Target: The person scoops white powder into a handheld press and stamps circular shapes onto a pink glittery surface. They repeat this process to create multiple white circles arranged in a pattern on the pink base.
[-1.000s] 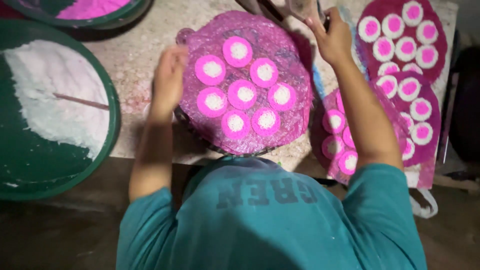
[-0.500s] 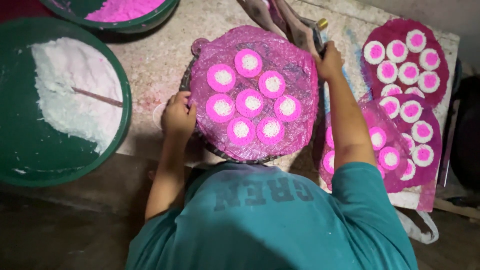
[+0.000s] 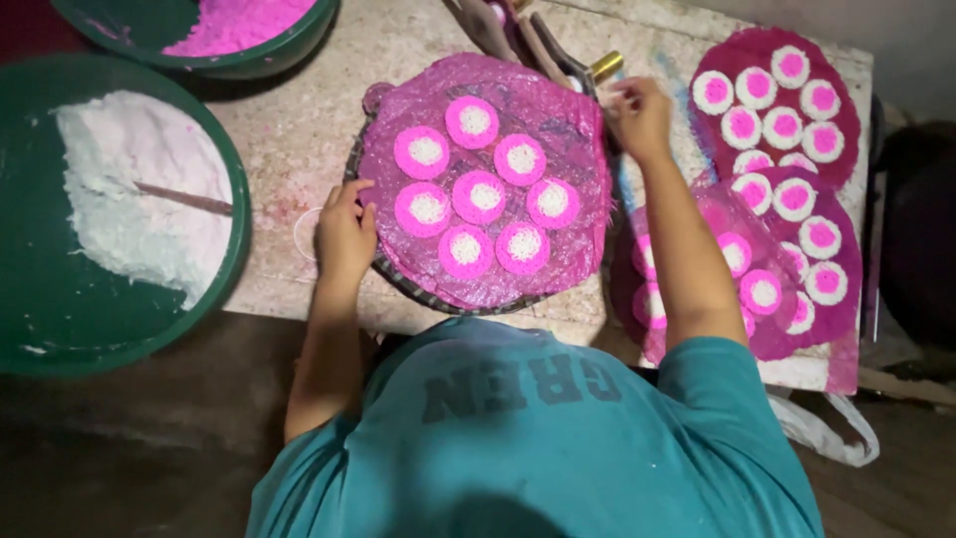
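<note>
A person in a teal shirt leans over a pale stone worktable [image 3: 299, 130], seen from directly above. The left hand [image 3: 345, 234] curls over the near-left edge of a round tray [image 3: 398, 274] lined with a crinkled magenta plastic sheet [image 3: 558, 120], fingers bent and pressing on the rim. Eight pink-and-white discs [image 3: 485, 195] sit on the sheet, seven ringed around one in the middle. The right hand [image 3: 637, 115] reaches to the tray's far-right edge, its fingers loosely bunched at the sheet's border; whether it pinches the plastic or only touches it cannot be told. Just beyond that hand lies a small brass-coloured cylinder [image 3: 605, 66] among dark strips of material.

To the right, more magenta sheets [image 3: 836, 169] carry further discs, overlapping one another and partly hidden by the person's forearm. At the left, a large green basin [image 3: 30, 329] holds a mound of white powder [image 3: 139, 194] with a thin stick [image 3: 184, 197] lying across it. A second green basin [image 3: 289, 45] at the top left holds bright pink powder [image 3: 239, 20]. A white bag [image 3: 836, 433] hangs below the table's right end.
</note>
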